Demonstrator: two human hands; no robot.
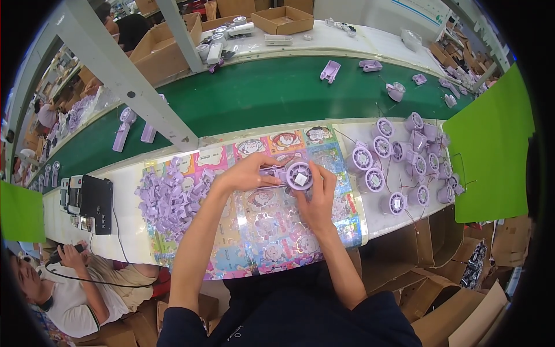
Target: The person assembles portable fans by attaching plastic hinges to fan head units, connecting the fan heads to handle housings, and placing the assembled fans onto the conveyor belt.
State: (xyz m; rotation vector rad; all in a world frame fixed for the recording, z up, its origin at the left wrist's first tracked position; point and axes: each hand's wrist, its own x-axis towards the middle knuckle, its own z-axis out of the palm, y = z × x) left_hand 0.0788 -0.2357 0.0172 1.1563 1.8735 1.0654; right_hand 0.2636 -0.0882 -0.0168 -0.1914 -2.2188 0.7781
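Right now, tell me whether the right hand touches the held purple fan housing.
Touching. The head view shows the right hand with fingers and thumb against the edge of the held purple fan housing.

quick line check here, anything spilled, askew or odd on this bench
Nothing clearly spilled or broken. The purple fan heads at right stand loosely scattered, facing different ways, so they look untidy.

Looks like smooth, satin plastic in the lilac handheld fan [292, 176], likewise in the heaped lilac parts [172, 199]. Shines glossy and filmy, broken by glare, across the printed mat [277, 217]. Appears matt and even on the green conveyor belt [248, 92]; like smooth painted metal on the pale post [124, 78]. Turns to dull brown cardboard in the open carton [282, 22], to soft matt cloth in the dark shirt [370, 321].
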